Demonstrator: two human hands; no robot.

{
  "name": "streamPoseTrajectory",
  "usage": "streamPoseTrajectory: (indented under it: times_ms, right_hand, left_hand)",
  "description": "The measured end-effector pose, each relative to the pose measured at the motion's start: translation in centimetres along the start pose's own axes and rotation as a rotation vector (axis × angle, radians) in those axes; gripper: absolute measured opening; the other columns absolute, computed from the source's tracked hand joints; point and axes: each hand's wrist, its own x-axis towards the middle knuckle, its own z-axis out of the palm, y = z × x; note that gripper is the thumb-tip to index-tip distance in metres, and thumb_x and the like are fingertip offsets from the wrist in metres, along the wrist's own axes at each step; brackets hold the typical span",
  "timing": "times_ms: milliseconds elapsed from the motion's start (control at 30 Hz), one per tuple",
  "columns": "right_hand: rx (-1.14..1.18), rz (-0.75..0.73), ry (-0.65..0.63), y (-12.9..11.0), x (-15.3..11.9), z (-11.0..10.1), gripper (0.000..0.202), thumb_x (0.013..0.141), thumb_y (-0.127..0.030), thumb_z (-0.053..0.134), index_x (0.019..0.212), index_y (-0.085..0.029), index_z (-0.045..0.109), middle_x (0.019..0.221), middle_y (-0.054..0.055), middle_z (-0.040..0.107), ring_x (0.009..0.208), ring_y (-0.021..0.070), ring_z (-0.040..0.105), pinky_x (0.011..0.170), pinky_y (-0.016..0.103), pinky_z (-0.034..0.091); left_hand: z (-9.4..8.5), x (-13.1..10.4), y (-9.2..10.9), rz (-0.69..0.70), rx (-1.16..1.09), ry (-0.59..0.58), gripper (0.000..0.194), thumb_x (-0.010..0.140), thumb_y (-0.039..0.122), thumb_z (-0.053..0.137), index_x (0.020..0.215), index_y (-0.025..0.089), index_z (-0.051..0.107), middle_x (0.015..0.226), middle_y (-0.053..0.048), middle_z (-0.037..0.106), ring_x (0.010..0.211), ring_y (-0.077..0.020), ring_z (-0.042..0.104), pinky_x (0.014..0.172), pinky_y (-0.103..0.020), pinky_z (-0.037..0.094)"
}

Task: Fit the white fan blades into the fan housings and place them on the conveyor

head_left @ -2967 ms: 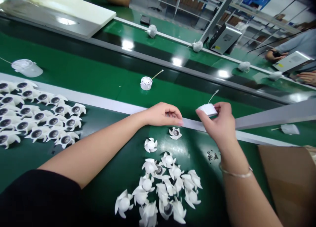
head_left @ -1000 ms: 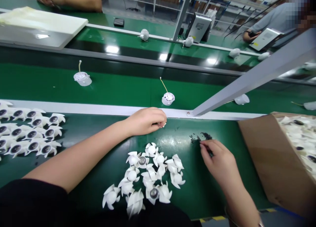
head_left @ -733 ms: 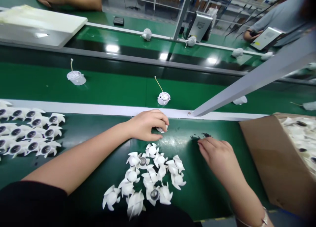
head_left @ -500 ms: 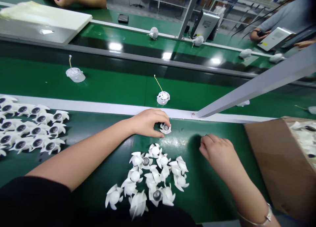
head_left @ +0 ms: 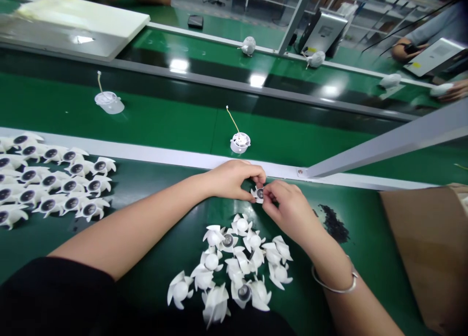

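A small white fan impeller [head_left: 258,194], its hollow dark-centred side facing up, is in the grip of my left hand [head_left: 234,179] close to the table's back edge. Pinched together, the fingertips of my right hand [head_left: 292,210] are at the impeller's hub; whatever they hold is too small or hidden to make out. Nearer to me lies a loose cluster of white impellers [head_left: 212,261], most with their domed side up. A heap of tiny black pieces [head_left: 334,224] is on the table just beyond my right wrist.
Rows of impellers [head_left: 49,181], hollow side up, cover the left side. A cardboard box [head_left: 413,248] stands at the right, below a slanting metal post [head_left: 383,146]. White fan housings [head_left: 240,143] with wires sit on the green belt [head_left: 175,126]. Other people's hands work across it.
My right hand has come left from above the black pieces to the impeller in my left hand, uncovering the heap. The whole view has shifted slightly.
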Motion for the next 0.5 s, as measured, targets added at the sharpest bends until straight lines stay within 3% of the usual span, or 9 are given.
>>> streamPoseTrajectory:
  times_ms: [267, 500]
  right_hand:
    - [-0.205, -0.056, 0.060, -0.2, -0.1, 0.4, 0.004, 0.083, -0.012, 0.060, 0.081, -0.016, 0.060, 0.078, 0.002, 0.060, 0.073, 0.0199, 0.058, 0.072, 0.034, 0.036]
    - [-0.353, -0.327, 0.100, -0.8, -1.1, -0.5, 0.012, 0.088, -0.011, 0.056, 0.094, -0.012, 0.067, 0.084, 0.007, 0.065, 0.076, 0.0216, 0.058, 0.069, 0.036, 0.038]
  left_hand:
    - [-0.2, 0.2, -0.1, -0.010, -0.042, -0.014, 0.033, 0.069, 0.013, 0.080, 0.095, 0.021, 0.062, 0.091, 0.001, 0.065, 0.088, -0.0170, 0.062, 0.077, -0.027, 0.045]
    - [-0.2, 0.2, 0.0, -0.025, -0.068, 0.001, 0.032, 0.068, 0.014, 0.082, 0.093, 0.021, 0.063, 0.091, 0.002, 0.067, 0.088, -0.0163, 0.063, 0.076, -0.026, 0.045]
